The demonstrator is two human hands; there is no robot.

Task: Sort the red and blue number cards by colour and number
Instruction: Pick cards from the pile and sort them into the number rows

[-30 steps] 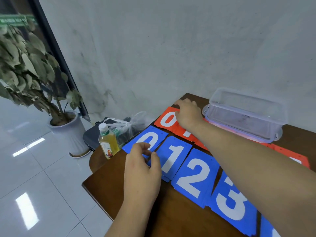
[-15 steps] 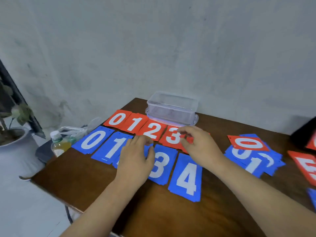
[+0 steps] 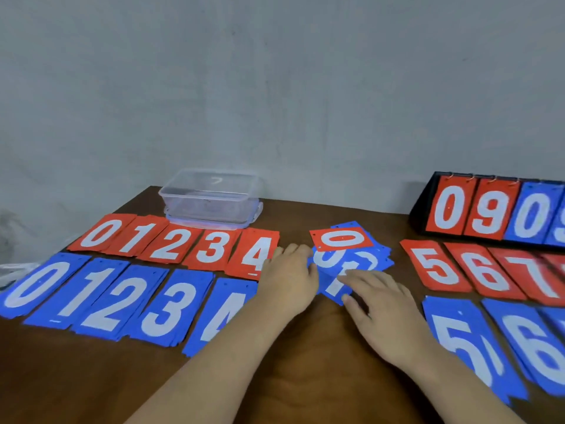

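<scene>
On the near surface [image 3: 305,377] the left hand [image 3: 287,278] and right hand [image 3: 386,307] lie with relaxed fingers, gripping nothing, fingertips touching the unsorted pile [image 3: 371,261] beyond, where a hasty drag risks fanning loose cards into the adjoining red 4 card [image 3: 258,252] and disturbing the sorted red row [image 3: 171,243].

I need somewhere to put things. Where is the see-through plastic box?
In the head view, the clear rectangular plastic box stands at the back left of the brown wooden table, just behind the red 2 card and red 3 card.
</scene>
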